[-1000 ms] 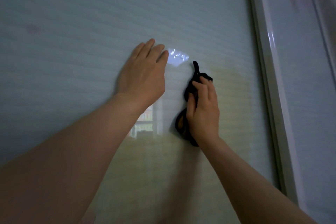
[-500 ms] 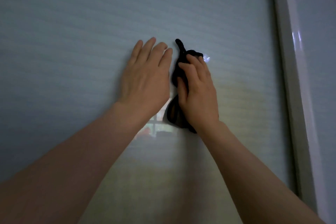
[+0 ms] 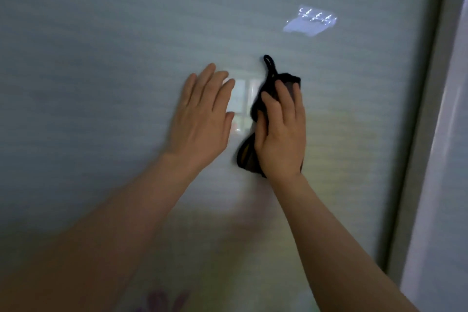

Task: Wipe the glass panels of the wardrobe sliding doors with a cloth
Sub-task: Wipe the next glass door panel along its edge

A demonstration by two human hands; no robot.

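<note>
You are standing in a home, most likely a bedroom, close up against a wardrobe front. A frosted, finely ribbed glass panel (image 3: 126, 33) fills nearly your whole view, and a pale metal door frame (image 3: 415, 134) runs upright along its right edge, with a second panel (image 3: 445, 159) beyond it. The glass mirrors a lit ceiling lamp reflection (image 3: 310, 21) and blurred shelves. Lighting is dim, domestic.
</note>
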